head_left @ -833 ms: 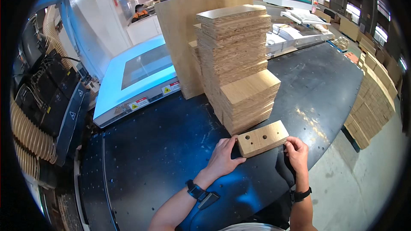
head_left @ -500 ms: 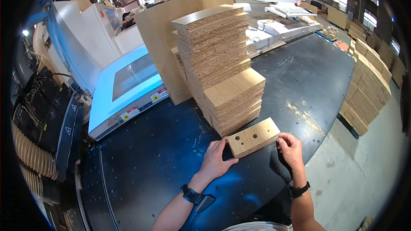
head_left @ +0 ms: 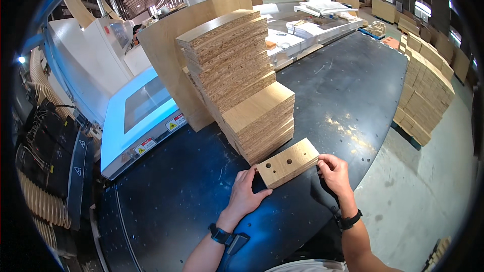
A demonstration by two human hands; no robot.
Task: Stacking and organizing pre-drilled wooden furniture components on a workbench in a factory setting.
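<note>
A short stack of rectangular wooden boards with drilled holes in its top face lies on the black table. At its left end is my left hand, thumb along the near side and fingers at the far corner, gripping it. My right hand closes thumb and fingers on the right end. Just beyond these boards rises a tall stepped stack of chipboard pieces with wood-grain faces. The lower front step stands close to the drilled boards. The fingertips of my left hand are partly hidden behind the boards.
The black table carries sawdust on its right side. A large curved panel leans behind the tall stack. To the left stands a machine with a blue-edged cover. More stacked boards stand on a pallet at right.
My view has turned slightly, so the whole scene sits a little further left. Both hands keep their places at the ends of the drilled boards.
</note>
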